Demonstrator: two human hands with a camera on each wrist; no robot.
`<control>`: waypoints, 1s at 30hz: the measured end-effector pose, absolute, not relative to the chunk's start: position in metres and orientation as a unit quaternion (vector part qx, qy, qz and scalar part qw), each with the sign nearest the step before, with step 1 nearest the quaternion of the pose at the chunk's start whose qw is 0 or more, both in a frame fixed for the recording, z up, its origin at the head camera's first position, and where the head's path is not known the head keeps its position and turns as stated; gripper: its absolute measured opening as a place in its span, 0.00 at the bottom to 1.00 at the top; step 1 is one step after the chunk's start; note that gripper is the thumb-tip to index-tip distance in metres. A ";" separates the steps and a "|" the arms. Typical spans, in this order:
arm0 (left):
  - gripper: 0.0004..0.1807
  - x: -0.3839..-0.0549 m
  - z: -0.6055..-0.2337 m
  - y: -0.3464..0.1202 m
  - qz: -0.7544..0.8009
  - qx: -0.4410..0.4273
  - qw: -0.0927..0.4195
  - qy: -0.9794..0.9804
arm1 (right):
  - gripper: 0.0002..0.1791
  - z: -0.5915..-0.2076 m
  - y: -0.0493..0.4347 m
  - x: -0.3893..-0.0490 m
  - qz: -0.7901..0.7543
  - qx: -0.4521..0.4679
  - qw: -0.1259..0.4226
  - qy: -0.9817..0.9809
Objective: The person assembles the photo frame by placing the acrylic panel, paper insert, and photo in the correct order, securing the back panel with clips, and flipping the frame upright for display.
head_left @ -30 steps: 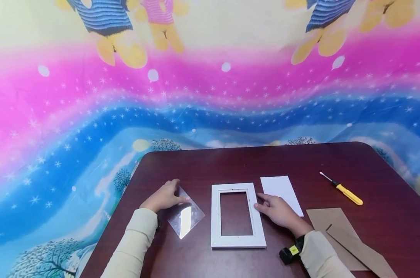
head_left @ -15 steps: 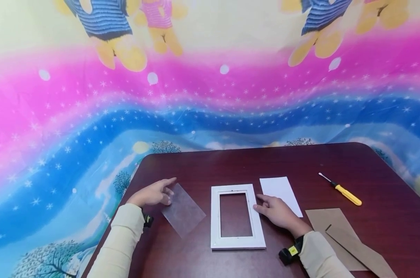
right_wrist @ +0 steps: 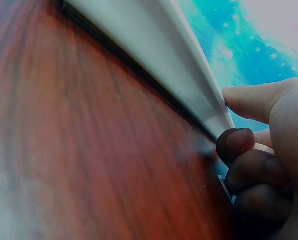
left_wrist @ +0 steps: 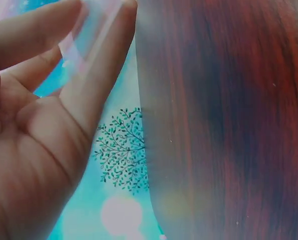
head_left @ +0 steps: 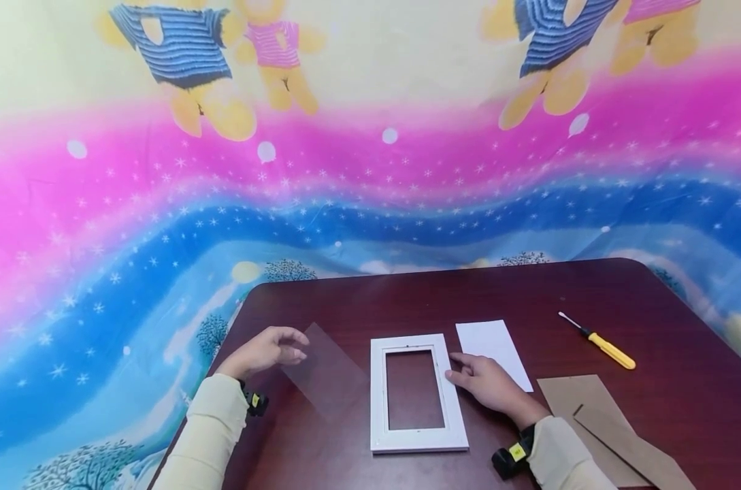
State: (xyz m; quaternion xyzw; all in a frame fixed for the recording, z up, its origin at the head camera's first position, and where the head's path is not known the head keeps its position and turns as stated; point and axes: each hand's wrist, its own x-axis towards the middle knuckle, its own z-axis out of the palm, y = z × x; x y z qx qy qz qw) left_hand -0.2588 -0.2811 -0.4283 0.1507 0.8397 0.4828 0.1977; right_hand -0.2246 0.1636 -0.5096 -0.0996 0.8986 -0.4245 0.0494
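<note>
My left hand [head_left: 265, 352] pinches a clear plastic sheet [head_left: 330, 381] by its upper left edge, left of the frame. In the left wrist view the thumb and a fingertip meet on the see-through sheet [left_wrist: 96, 30]. A white picture frame [head_left: 377, 395] with a rectangular opening lies on the table. At its right side, my right hand [head_left: 489, 384] holds the frame's edge between thumb and curled fingers. The right wrist view shows the thumb against the upper edge of the frame [right_wrist: 154, 45] and the index fingertip low at its side.
White paper [head_left: 489, 347] lies right of the frame, partly behind the right hand. Farther right is a yellow-handled screwdriver [head_left: 609, 348]. A brown backing board [head_left: 578, 395] with a strip-like stand lies at the front right of the dark red table [head_left: 346, 299]. A printed cloth [head_left: 370, 163] hangs behind.
My left hand has drawn back leftward, and its grip on the clear sheet has shifted. The sheet has turned and its glare is gone. The right hand stays at the frame.
</note>
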 end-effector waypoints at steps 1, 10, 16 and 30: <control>0.13 -0.258 -0.429 -0.282 0.492 0.147 0.200 0.834 | 0.30 -0.510 0.163 -0.224 -0.427 -0.100 0.050 0.897; 0.20 -0.253 -0.437 -0.287 0.531 0.101 0.210 0.815 | 0.27 -0.509 0.163 -0.223 -0.423 -0.103 0.052 0.899; 0.25 -0.258 -0.442 -0.287 0.560 0.080 0.187 0.803 | 0.27 -0.507 0.165 -0.224 -0.419 -0.111 0.046 0.900; 0.32 -0.258 -0.459 -0.269 0.690 -0.006 0.080 0.720 | 0.27 -0.507 0.164 -0.224 -0.419 -0.107 0.047 0.900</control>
